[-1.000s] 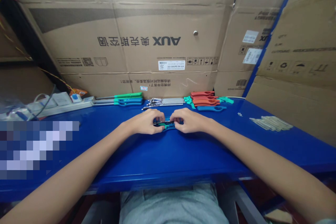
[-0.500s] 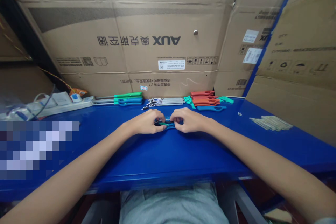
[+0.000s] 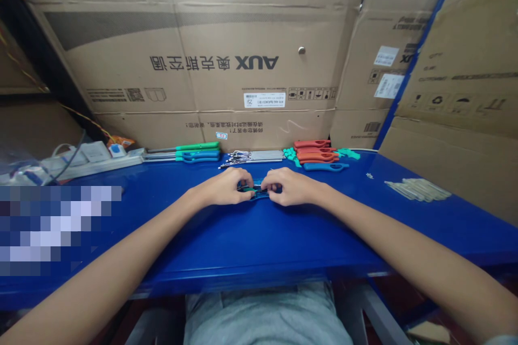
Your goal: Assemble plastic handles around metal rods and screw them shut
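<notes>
Both my hands meet at the middle of the blue bench (image 3: 259, 242). Between them lies a small teal-and-blue plastic handled tool (image 3: 259, 190) with a green piece and dark metal in it. My left hand (image 3: 224, 186) pinches its left end, and my right hand (image 3: 292, 186) pinches its right end. My fingers hide most of it, so its exact form cannot be made out.
Along the back edge lie green and blue handled tools (image 3: 198, 151), a row of metal parts (image 3: 253, 156), several red handles (image 3: 317, 151) and teal pieces (image 3: 290, 153). Clear sticks (image 3: 418, 190) lie at right. A power strip (image 3: 97, 162) sits at left; cardboard lines the back.
My fingers have shifted slightly on the small tool, and my hands sit a little closer around it. Nothing else on the bench has moved.
</notes>
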Demonstrator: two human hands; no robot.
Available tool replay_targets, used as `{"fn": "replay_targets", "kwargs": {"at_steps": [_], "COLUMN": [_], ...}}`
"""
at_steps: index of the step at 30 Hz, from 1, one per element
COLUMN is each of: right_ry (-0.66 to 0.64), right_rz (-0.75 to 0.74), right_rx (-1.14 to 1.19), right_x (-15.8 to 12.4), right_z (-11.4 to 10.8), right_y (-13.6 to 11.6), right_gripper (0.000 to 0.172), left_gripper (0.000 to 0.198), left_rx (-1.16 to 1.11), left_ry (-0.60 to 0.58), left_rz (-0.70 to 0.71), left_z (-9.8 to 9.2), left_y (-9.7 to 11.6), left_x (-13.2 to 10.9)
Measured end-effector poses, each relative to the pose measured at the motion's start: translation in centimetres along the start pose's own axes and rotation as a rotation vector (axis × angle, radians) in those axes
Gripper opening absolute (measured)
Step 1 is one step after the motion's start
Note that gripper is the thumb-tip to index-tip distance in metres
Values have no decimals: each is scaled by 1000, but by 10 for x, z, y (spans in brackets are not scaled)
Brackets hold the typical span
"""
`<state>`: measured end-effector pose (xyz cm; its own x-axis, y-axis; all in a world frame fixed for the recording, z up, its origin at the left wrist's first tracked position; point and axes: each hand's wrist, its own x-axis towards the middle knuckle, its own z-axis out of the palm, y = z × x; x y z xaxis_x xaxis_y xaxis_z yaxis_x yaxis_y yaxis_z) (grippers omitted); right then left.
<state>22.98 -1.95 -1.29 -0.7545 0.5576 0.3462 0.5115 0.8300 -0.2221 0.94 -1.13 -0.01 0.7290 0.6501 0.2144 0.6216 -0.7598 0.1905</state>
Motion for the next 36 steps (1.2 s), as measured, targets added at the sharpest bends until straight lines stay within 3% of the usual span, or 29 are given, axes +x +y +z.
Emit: {"fn": "replay_targets", "kwargs": {"at_steps": [36], "right_ry": [-16], "right_rz": [-7], "right_rx": [-6], "right_x": [-1], "right_z": [5], "right_y": [0], "right_gripper": [28], "left_gripper": [17], "left_rx": [-30], "left_ry": [21], "left_rz": [47], "left_z": [-1], "left_y": [-1], "left_x": [0]}}
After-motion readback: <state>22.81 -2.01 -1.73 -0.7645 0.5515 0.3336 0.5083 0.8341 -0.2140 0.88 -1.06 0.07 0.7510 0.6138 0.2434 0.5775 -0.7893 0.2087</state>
